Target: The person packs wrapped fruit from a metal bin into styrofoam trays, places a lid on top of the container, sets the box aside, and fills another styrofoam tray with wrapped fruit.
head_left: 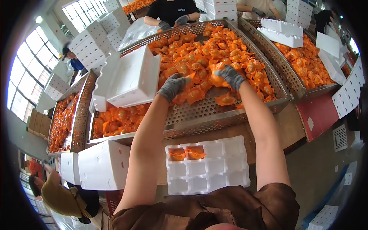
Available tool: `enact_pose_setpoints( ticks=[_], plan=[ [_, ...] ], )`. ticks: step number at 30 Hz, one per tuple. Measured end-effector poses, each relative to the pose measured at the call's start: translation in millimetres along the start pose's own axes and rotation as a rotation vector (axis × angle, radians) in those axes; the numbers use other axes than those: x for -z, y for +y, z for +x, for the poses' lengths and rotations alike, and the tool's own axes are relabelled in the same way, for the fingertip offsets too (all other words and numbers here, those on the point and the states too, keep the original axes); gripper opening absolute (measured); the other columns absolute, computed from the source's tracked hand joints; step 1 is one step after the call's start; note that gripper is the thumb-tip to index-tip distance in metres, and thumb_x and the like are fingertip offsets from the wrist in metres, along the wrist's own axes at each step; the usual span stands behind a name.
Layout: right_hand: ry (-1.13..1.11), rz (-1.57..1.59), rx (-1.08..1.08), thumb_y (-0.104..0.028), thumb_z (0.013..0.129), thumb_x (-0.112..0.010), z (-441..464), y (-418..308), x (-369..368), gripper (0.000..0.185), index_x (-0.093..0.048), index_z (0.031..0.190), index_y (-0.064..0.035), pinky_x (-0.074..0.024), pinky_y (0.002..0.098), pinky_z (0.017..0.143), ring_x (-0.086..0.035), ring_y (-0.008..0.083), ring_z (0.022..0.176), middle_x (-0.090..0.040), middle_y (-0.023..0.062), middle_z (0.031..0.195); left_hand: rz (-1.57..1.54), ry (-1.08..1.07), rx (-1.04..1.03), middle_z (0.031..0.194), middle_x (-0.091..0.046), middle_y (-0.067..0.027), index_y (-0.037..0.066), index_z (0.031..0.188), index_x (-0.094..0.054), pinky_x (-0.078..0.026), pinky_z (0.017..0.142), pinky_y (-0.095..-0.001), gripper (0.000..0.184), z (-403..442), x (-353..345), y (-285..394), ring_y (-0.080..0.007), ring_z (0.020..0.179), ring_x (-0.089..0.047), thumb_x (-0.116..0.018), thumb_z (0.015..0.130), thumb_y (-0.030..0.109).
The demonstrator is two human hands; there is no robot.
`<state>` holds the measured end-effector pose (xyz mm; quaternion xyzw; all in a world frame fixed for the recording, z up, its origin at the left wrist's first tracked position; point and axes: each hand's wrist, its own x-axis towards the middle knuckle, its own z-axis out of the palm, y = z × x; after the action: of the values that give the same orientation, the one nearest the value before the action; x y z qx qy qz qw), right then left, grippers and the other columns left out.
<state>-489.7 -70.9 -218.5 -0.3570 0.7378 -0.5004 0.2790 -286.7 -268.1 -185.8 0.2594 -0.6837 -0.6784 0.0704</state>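
Observation:
Both my hands wear grey gloves and reach into a perforated metal trough (203, 111) heaped with round pieces in orange film (184, 69). My left hand (174, 87) is closed on an orange-wrapped piece at its fingertips, over the near part of the heap. To its right, my right hand (230, 76), a little blurred, grips another orange-wrapped piece (217, 78). Below my hands, close to my body, lies a white foam tray (216, 166) with several compartments. Two neighbouring compartments in its far left corner hold orange-wrapped pieces (196, 153).
White foam boxes (132, 78) rest across the trough's left side, and another foam box (103, 165) stands left of the tray. More troughs of orange pieces flank mine, with foam lids (281, 32) on the right one. A gloved co-worker (172, 15) stands opposite; another person (63, 195) is at left.

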Motion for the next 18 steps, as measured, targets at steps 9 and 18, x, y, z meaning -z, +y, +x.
enact_pose_setpoints(
  ticks=[9,18],
  plan=[
    [-0.126,0.457,0.239,-0.017,0.076,-0.067,-220,-56,-21,0.046,-0.052,0.117,-0.0022,-0.0450,0.0313,0.091,-0.057,0.0173,0.103,-0.060,0.0065,0.106,-0.774,-0.522,-0.097,0.101,-0.060,-0.0119,0.005,0.111,-0.055,-0.050,0.083,-0.0478,0.039,-145,-31,-26,-0.0264,0.088,-0.060,-0.067,0.077,0.018],
    [0.183,-0.499,0.162,-0.024,0.075,-0.067,-302,-14,-63,0.047,-0.055,0.116,-0.0041,-0.0430,0.0379,0.093,-0.055,0.0319,0.101,-0.057,0.0168,0.107,0.904,-0.255,-0.662,0.100,-0.058,-0.0119,0.005,0.114,-0.056,-0.048,0.079,-0.0363,0.053,-203,-104,-72,-0.0259,0.090,-0.058,-0.075,0.065,0.013]
  ],
)
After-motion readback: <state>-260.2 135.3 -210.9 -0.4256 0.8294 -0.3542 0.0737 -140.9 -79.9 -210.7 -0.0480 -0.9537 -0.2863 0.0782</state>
